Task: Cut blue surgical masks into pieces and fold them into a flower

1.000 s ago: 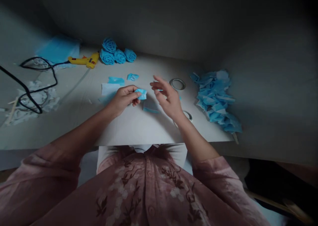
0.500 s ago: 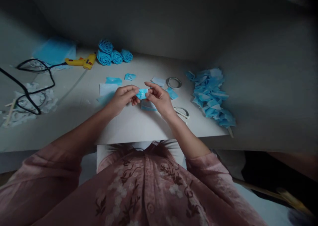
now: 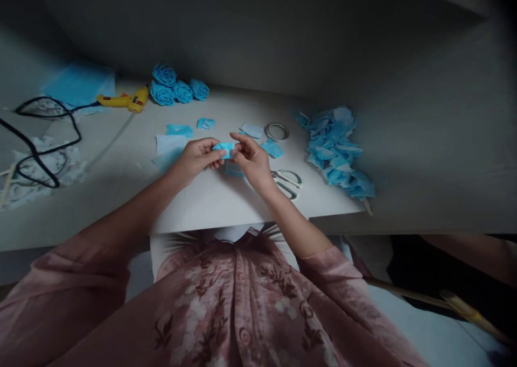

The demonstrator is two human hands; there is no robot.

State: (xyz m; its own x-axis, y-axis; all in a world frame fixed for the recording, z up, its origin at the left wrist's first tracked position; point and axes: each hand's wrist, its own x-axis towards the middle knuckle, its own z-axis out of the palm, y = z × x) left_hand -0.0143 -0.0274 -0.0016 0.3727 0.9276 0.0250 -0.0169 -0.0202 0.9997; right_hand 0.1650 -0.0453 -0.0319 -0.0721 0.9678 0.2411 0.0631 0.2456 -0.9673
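Note:
Between my two hands is a small folded piece of blue fabric (image 3: pixel 223 148), held just above the table. My left hand (image 3: pixel 198 158) pinches its left end with thumb and fingers. On its right end my right hand (image 3: pixel 252 160) presses thumb against fingers, the index finger raised along the top. Beneath my hands lies another light blue piece (image 3: pixel 233 169), partly covered. White-handled scissors (image 3: pixel 288 183) lie right of my right wrist, their blades hidden under it. Blue and white cut pieces (image 3: pixel 171 143) rest left of my left hand, and a small folded blue piece (image 3: pixel 205 123) lies beyond.
Blue fabric roses (image 3: pixel 177 87) sit at the back beside a yellow glue gun (image 3: pixel 121 100) with a black cord. A tape roll (image 3: pixel 277 131) lies right of centre. Crumpled blue pieces (image 3: pixel 337 149) are heaped at right, white scraps (image 3: pixel 44 162) at left. Another person's arm (image 3: pixel 472 256) shows lower right.
The folded blue piece now looks flatter and neater between my fingers. The view has shifted slightly, so the table's things appear further left, and more of the scissors shows.

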